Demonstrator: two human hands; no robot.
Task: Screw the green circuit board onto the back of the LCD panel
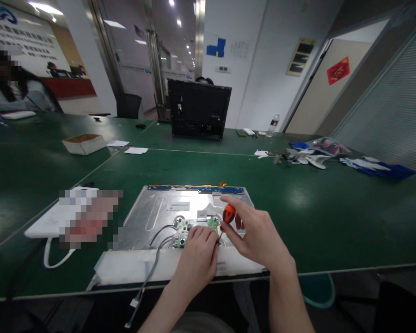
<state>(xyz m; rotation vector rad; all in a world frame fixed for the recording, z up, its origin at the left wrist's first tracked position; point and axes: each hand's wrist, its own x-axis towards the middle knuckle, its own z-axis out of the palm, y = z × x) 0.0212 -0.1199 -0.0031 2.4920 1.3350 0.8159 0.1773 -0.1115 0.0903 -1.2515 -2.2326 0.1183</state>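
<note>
My right hand [258, 231] holds a screwdriver [229, 213] with an orange and black handle between thumb and fingers. Its thin shaft slants down to the right edge of a green circuit board [183, 231]. My left hand [201, 249] rests over the board, fingers bent and pressed together, close to the screwdriver's tip; what they grip is hidden. The board sits on the silver back of a flat display panel [152, 208] lying on the table. Grey cables [157, 254] run from the board over the panel's near edge.
A white device with a cable [46, 222] lies left of the panel. Farther off are a small open box [83, 144], a black monitor [199, 108], a plastic bottle [273, 125] and scattered bags and gloves [317, 157]. A person [21, 88] sits at far left.
</note>
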